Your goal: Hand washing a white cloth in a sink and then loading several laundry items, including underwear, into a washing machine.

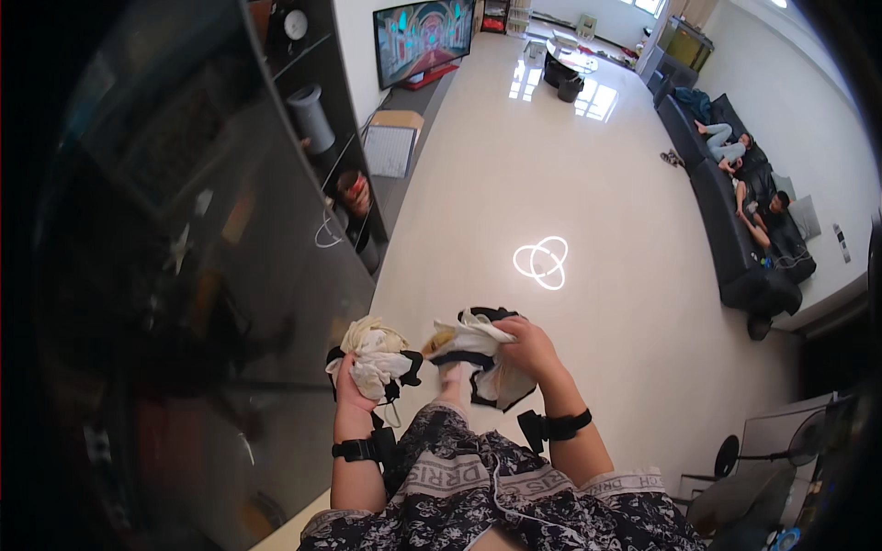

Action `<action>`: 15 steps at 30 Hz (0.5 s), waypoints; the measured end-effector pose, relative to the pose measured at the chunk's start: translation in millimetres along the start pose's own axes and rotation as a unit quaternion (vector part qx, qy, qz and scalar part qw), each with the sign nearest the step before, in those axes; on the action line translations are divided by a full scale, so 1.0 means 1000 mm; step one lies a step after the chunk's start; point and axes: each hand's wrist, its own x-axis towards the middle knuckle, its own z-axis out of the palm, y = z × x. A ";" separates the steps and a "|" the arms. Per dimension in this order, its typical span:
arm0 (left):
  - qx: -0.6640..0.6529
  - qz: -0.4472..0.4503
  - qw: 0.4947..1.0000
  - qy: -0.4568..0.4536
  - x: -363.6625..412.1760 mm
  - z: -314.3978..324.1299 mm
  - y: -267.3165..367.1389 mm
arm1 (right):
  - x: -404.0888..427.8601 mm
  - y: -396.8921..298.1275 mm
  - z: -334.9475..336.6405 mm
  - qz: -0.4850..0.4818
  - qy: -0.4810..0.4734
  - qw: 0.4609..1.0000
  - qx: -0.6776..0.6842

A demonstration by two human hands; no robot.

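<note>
My left hand [353, 391] grips a crumpled bundle of cream, white and black cloth [375, 355] in front of my left side. Out of the bundle's underside hangs a thin cord or strap. A second bunch of white and dark cloth [475, 341], with a yellowish patch at its left end, is held in my right hand [529, 351]. The two bundles are apart, at about the same height, with pale floor beneath them. Part of my bare foot [451, 379] shows between them. Exactly what garments or pieces make up the bundles cannot be told.
A dark glossy cabinet [289, 289] stands close on my left, with a television [426, 43] beyond. The tiled floor [482, 179] stretches ahead to a round table [575, 58]. Two people rest on a black sofa [710, 193] at right. A fan [727, 454] stands nearby right.
</note>
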 end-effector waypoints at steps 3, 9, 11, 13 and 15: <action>-0.010 -0.028 0.999 -0.024 0.002 0.006 0.011 | 0.001 0.001 -0.007 0.012 -0.018 1.000 -0.018; -0.005 -0.030 0.997 -0.064 0.009 0.008 0.022 | -0.007 0.007 -0.019 0.069 0.019 0.997 0.014; -0.005 -0.045 0.995 -0.093 0.008 0.002 0.024 | -0.011 0.020 -0.016 0.082 0.038 0.995 0.042; -0.005 -0.032 0.996 -0.089 -0.002 0.008 0.017 | -0.013 0.035 -0.015 0.066 0.047 0.996 0.039; 0.001 0.027 0.997 -0.073 -0.008 -0.001 0.014 | -0.014 0.041 -0.010 0.073 0.036 0.996 0.035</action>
